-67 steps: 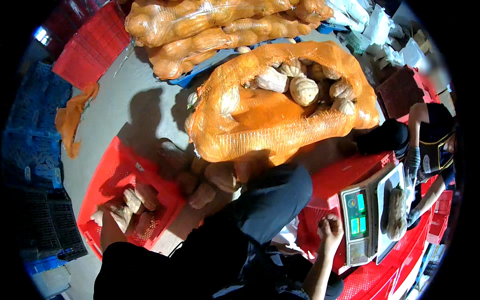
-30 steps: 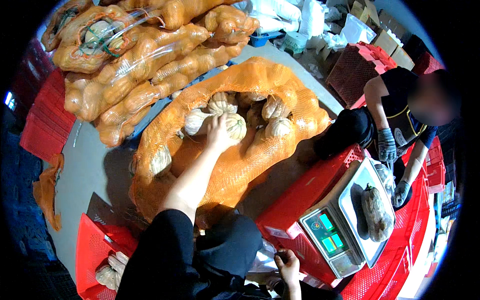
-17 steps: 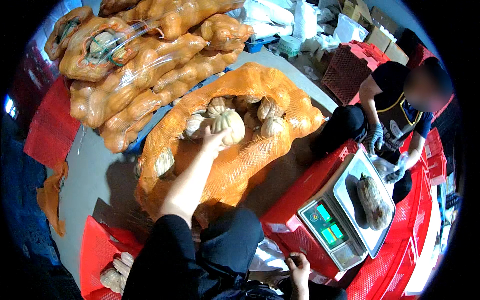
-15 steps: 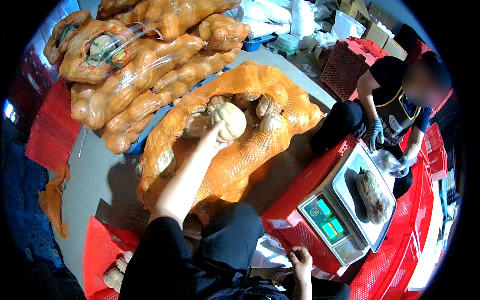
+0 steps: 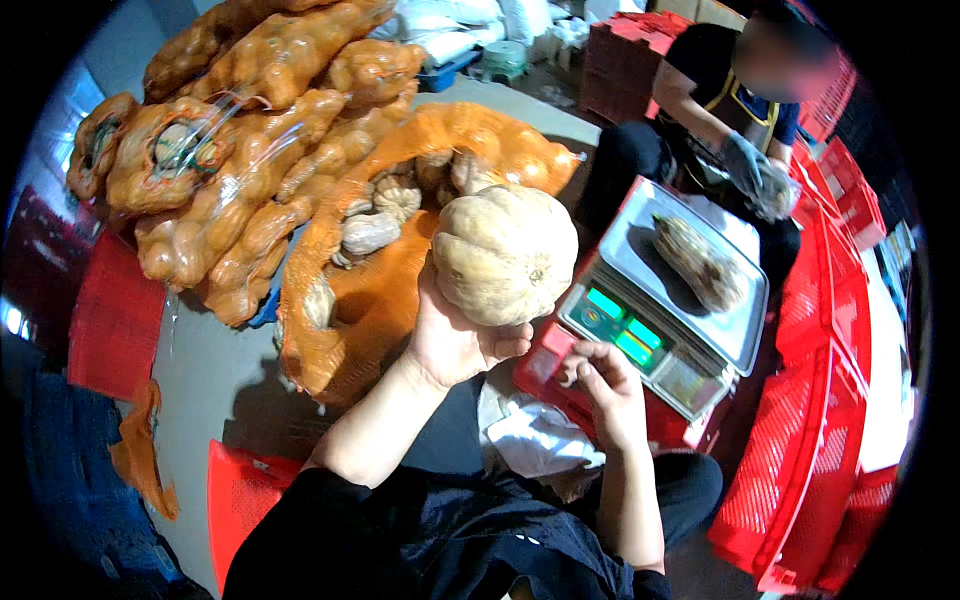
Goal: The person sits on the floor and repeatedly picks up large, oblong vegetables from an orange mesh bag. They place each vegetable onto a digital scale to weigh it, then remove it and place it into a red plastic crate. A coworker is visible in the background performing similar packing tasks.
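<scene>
Cupping a large, pale, ribbed pumpkin (image 5: 505, 255) from below, the person's left hand (image 5: 455, 340) sits at the middle of the frame, its fingers curled up against the underside. From where I stand, the pumpkin overlaps the edge of an open orange mesh sack (image 5: 330, 365), and its blossom end faces the lower right.

Just below and to the right, the right hand (image 5: 612, 395) is raised with fingers bent in and thumb close to them; whether they pinch anything, I cannot tell. It is nearest a digital weighing scale (image 5: 620, 325) with lit green displays, right of centre. On the metal tray (image 5: 625, 225) lies a long, mottled squash (image 5: 700, 265), slanting toward the lower right.

Inside the mesh sack, a greyish squash (image 5: 370, 233) lies beside a ribbed squash (image 5: 398, 196). Stuffed net sacks (image 5: 240, 170) pile up across the upper left. At the upper right, a co-worker's gloved hand (image 5: 745, 165) is at a clear plastic bag (image 5: 775, 195). Red plastic crates (image 5: 790, 440) run down the right side, and another red crate (image 5: 240, 500) shows at lower left.
</scene>
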Tool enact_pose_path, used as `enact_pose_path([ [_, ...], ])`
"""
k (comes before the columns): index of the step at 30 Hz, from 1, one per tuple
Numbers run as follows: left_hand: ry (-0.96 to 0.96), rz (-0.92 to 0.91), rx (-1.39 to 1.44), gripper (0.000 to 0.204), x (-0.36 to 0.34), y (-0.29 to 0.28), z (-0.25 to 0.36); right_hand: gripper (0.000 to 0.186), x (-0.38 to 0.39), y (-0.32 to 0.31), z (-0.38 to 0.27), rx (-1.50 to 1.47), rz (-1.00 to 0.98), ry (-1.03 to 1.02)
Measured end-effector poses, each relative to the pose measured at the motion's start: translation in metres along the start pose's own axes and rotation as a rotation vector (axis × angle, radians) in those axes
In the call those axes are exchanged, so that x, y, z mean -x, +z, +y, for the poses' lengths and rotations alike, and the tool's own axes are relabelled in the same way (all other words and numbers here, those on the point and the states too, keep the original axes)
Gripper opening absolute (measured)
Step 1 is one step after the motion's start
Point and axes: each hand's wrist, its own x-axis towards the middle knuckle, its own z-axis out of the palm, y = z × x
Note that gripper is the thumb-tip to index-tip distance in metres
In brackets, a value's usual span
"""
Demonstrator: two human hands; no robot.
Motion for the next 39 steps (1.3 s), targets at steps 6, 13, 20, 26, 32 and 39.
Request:
enact_pose_path([
  [6, -0.065, 0.18, -0.001, 0.085, -0.011, 0.004, -0.057, 0.033, 0.03, -0.025, -0.021, -0.299, 0.022, 0.014],
  [13, 0.005, 0.36, -0.385, 0.079, -0.013, 0.0, -0.104, 0.058, 0.042, -0.031, -0.022, -0.268, 0.067, -0.037],
  [20, 0.122, 0.475, -0.42, 0.081, 0.007, 0.008, -0.096, 0.072, 0.029, -0.018, -0.013, -0.018, -0.103, -0.173],
  [26, 0.77, 0.666, -0.582, 0.083, 0.148, -0.006, -0.007, 0.038, 0.009, 0.007, 0.003, 0.152, -0.442, 0.106],
  [32, 1.475, 1.04, -0.573, 0.066, 0.51, -0.081, 0.002, 0.013, -0.013, -0.03, 0.084, 0.014, 0.025, 0.309],
  [39, 1.498, 2.186, -0.33, 0.035, 0.615, -0.13, -0.02, 0.01, -0.023, -0.052, 0.121, 0.048, -0.022, 0.433],
])
